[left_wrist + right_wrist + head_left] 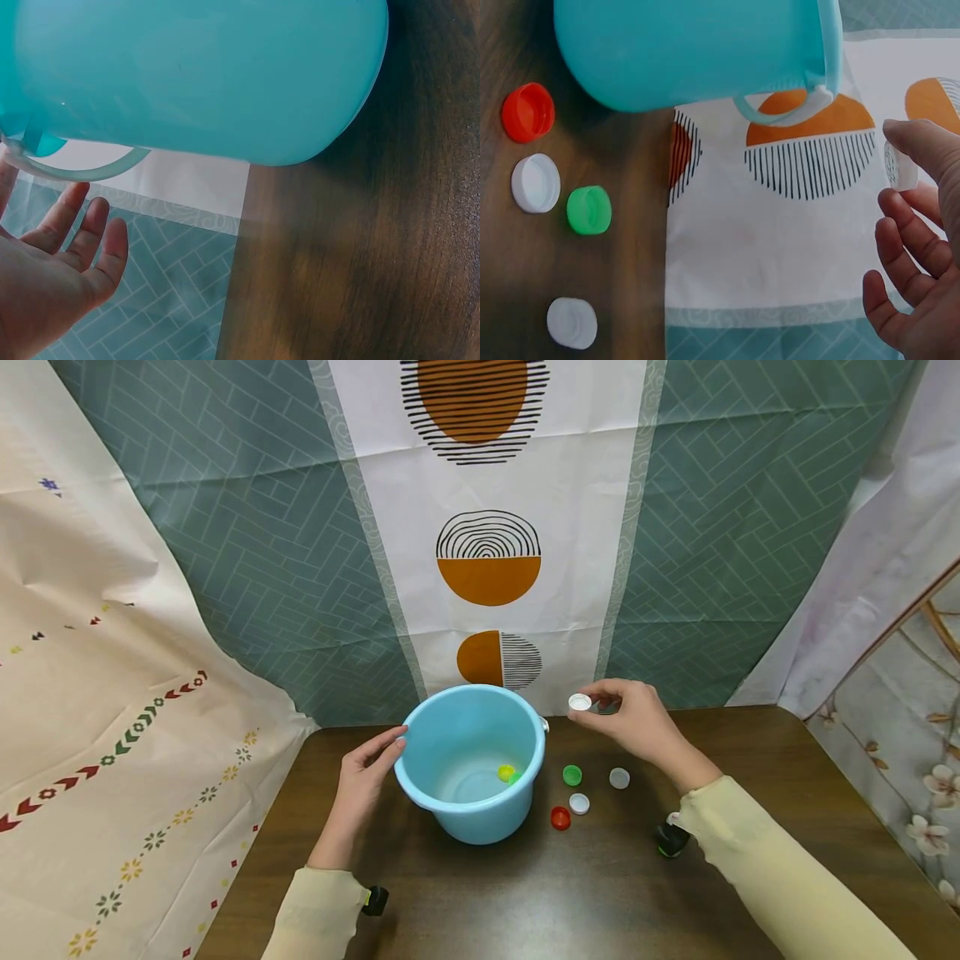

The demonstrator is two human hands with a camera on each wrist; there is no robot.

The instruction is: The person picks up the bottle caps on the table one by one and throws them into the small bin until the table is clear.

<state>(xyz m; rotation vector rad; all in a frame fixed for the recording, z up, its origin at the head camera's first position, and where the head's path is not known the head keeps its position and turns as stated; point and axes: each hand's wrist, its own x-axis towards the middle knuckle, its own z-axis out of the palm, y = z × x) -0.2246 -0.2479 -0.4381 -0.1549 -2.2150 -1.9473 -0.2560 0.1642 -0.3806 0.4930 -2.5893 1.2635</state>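
A light blue bucket (480, 822) stands upright on the table. At its left rim, my left hand (365, 770) holds the edge between thumb and index finger; the other fingers hang below, near the bucket's handle (90, 174) in the left wrist view. To the right of the bucket and above the table, my right hand (633, 718) pinches a white bottle cap (580, 702) between thumb and fingers. Inside the bucket lie a yellow cap (506, 772) and a bright green piece (514, 777), partly hidden by the wall.
Right of the bucket, a green cap (572, 775), a red cap (560, 818), a white cap (579, 803) and a whitish cap (619, 778) lie on the dark wooden table (480, 910). A patterned cloth (577, 568) hangs behind.
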